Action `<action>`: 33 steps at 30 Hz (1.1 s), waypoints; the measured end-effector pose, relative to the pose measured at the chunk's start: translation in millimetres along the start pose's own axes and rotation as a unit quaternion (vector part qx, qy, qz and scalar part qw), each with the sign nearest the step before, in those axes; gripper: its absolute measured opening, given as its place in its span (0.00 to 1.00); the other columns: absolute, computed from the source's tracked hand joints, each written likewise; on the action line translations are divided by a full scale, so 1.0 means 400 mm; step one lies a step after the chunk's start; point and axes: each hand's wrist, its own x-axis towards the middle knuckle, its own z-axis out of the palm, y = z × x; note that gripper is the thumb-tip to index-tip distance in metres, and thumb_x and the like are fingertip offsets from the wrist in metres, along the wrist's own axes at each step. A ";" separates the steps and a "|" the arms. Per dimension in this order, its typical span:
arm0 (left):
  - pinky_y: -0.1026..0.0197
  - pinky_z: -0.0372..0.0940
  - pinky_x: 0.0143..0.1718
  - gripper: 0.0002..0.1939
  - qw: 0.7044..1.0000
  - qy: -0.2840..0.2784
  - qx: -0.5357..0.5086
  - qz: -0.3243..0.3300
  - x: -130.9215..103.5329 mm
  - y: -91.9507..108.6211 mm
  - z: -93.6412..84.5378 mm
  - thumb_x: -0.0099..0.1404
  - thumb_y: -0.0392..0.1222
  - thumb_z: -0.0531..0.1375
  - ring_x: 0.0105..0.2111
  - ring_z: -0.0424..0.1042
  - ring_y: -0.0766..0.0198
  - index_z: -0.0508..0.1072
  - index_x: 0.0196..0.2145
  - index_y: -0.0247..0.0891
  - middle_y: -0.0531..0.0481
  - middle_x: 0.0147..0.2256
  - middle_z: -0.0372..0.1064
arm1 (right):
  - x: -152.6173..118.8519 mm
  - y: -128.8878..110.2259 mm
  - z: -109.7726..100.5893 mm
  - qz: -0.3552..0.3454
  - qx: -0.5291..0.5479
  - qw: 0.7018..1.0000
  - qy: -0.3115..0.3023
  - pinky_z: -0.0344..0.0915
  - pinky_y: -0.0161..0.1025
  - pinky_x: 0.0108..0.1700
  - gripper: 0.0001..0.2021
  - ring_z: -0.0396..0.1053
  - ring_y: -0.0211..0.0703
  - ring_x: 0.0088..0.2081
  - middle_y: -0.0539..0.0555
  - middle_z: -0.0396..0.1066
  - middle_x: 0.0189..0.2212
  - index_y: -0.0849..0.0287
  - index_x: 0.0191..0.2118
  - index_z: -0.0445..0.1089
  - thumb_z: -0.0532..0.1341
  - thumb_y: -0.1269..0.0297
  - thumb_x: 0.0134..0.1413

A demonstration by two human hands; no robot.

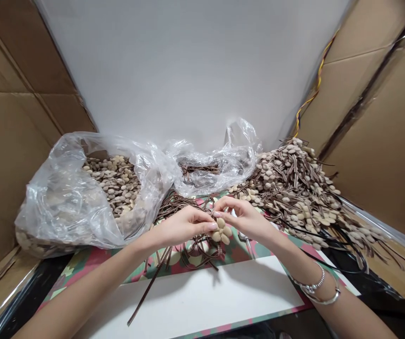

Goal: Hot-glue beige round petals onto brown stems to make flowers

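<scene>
Left hand (184, 225): thumb and forefinger pinched together on the edge of a tan flower (222, 231), other fingers curled behind. Right hand (243, 219): thumb and forefinger nearly meeting at the flower's top edge; cannot tell whether a thin strip sits between them. Flower is up between the two hands, above the patterned cloth (132, 273), just beyond the white board (209, 301).

Around: brown strips (177, 205) tangled behind and beneath the hands, one long strip (146, 292) trailing onto the board. Clear bag (71, 188) of flower pieces to the left, heaped pile (294, 183) of flowers and strips to the right.

Risks, as judged: small grip, so the flower could slip or twist if the fingertips pull unevenly. Loose strips close under it could catch and drag along. Bracelets (314, 286) on the right wrist might snag strip ends if the arm swings towards the pile
</scene>
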 end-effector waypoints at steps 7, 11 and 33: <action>0.66 0.53 0.27 0.18 0.996 0.008 -0.090 -0.010 0.012 0.000 0.015 0.61 0.50 0.54 0.26 0.58 0.68 0.75 0.33 0.32 0.50 0.27 0.67 | 0.004 0.006 0.014 0.038 0.061 0.997 -0.003 0.59 0.33 0.36 0.09 0.64 0.37 0.33 0.51 0.66 0.30 0.61 0.31 0.67 0.56 0.61 0.55; 0.65 0.54 0.31 0.15 0.990 0.016 -0.142 0.003 0.014 0.005 0.022 0.62 0.48 0.55 0.28 0.59 0.68 0.74 0.32 0.34 0.51 0.29 0.66 | 0.006 0.012 0.015 0.056 0.096 0.994 -0.006 0.59 0.33 0.34 0.09 0.63 0.37 0.32 0.51 0.66 0.29 0.61 0.30 0.67 0.57 0.60 0.54; 0.59 0.64 0.41 0.15 0.961 -0.043 -0.267 -0.061 0.021 -0.029 0.057 0.59 0.46 0.58 0.36 0.71 0.61 0.75 0.35 0.30 0.44 0.34 0.73 | 0.012 0.033 -0.003 0.178 0.253 0.948 -0.073 0.54 0.32 0.31 0.11 0.58 0.32 0.27 0.48 0.64 0.24 0.64 0.28 0.69 0.65 0.60 0.45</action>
